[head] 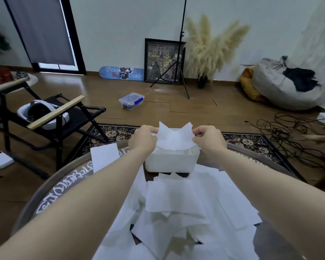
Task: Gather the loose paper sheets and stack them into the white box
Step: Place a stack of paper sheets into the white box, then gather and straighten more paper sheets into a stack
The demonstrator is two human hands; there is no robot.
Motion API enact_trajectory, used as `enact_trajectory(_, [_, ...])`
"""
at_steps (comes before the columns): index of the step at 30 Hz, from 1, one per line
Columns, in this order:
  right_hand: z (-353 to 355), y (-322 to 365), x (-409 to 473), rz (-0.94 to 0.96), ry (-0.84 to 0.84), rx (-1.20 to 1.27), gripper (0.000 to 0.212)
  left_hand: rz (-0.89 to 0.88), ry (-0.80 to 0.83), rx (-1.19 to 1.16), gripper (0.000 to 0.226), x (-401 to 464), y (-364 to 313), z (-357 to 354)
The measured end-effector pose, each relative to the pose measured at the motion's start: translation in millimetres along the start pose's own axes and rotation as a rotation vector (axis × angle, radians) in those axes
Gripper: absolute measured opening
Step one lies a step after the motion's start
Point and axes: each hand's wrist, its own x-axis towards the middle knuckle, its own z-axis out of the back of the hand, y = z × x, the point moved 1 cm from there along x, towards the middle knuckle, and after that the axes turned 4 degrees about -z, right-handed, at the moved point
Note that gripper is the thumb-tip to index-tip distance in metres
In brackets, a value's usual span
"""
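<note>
1. Round tabletop (pixel 68 182); white box (pixel 172 162) near its far edge.
2. My left hand (pixel 143 140) and right hand (pixel 208 139) pinch one sheet (pixel 174 140) over it.
3. Box contents unclear; loose sheets (pixel 178 205) cover the near edge, so most remains.

round table (pixel 51 192), white box (pixel 172 161), loose paper sheets (pixel 180 203)

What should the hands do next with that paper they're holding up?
Probably lower it flat into the white box. Both hands, left and right, pinch one sheet by its sides right above the box's open top, its middle sagging in already. Many loose sheets wait on the table.
</note>
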Motion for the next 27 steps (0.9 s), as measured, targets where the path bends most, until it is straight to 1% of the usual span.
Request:
enact_trajectory(4, [-4, -6, 5, 0.006, 0.005, -0.015, 0.030, 0.002, 0.017, 0.032, 0.036, 5, 5, -7])
enact_trajectory(8, [-7, -9, 6, 0.028, 0.029, -0.034, 0.034, -0.006, 0.019, 0.080, 0.037, 4, 8, -9])
enact_trajectory(14, [-2, -9, -4, 0.097, 0.075, -0.107, 0.027, -0.057, 0.068, 0.144, 0.031, -7, 4, -5])
enact_trajectory(18, [2, -7, -20, 0.189, 0.110, -0.197, 0.025, -0.089, 0.116, 0.165, 0.030, -18, 1, 0])
enact_trajectory(21, [1, -7, -36, 0.276, 0.087, -0.166, 0.021, -0.112, 0.125, 0.130, 0.028, -32, 0, 4])
enact_trajectory(23, [-3, -10, -53, 0.347, 0.089, -0.127, 0.017, -0.166, 0.097, 0.114, 0.028, -46, 1, 7])
enact_trajectory(25, [-8, -16, -73, 0.381, 0.176, -0.137, 0.021, -0.240, 0.036, 0.152, 0.030, -64, 5, 10])
enact_trajectory(27, [-17, -24, -92, 0.361, 0.328, -0.193, 0.032, -0.270, -0.015, 0.204, 0.035, -85, 16, 12])
